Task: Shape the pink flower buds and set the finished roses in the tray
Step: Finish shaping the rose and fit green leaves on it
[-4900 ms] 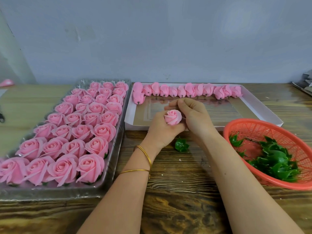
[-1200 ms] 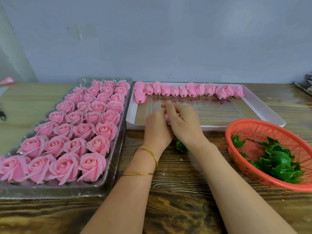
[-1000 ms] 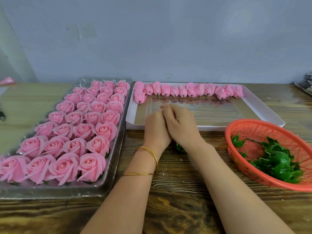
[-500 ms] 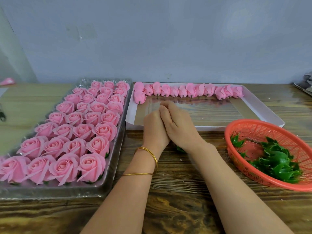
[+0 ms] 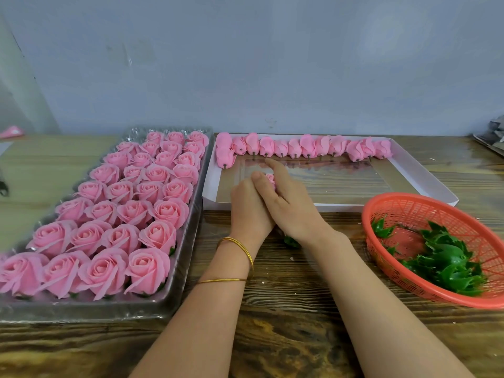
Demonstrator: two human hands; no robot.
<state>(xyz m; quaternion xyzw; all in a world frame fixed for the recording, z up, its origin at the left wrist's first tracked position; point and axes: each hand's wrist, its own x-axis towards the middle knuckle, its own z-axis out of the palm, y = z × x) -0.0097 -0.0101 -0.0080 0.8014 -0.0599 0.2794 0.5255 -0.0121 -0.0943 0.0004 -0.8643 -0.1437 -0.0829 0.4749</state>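
My left hand point(image 5: 249, 211) and my right hand point(image 5: 289, 205) are pressed together around one pink bud point(image 5: 270, 178); only a sliver of it shows between the fingers. My right index finger sticks out straight. A clear plastic tray point(image 5: 188, 241) at the left holds several rows of finished pink roses point(image 5: 147, 268). A white cardboard box point(image 5: 425, 184) behind my hands has a row of unshaped pink buds point(image 5: 308, 145) along its far edge. A green calyx point(image 5: 291, 241) lies on the table, half hidden under my right wrist.
An orange plastic basket point(image 5: 403, 205) with green calyx pieces point(image 5: 447, 263) stands at the right, close to my right forearm. The wooden table point(image 5: 286, 309) runs to a blue-grey wall behind. Grey stacked material point(image 5: 493, 135) sits at the far right edge.
The bud was plainly visible in my left hand at first; my right hand then closed over it. Since half a second ago my right fingers have opened slightly, showing a bit of pink.
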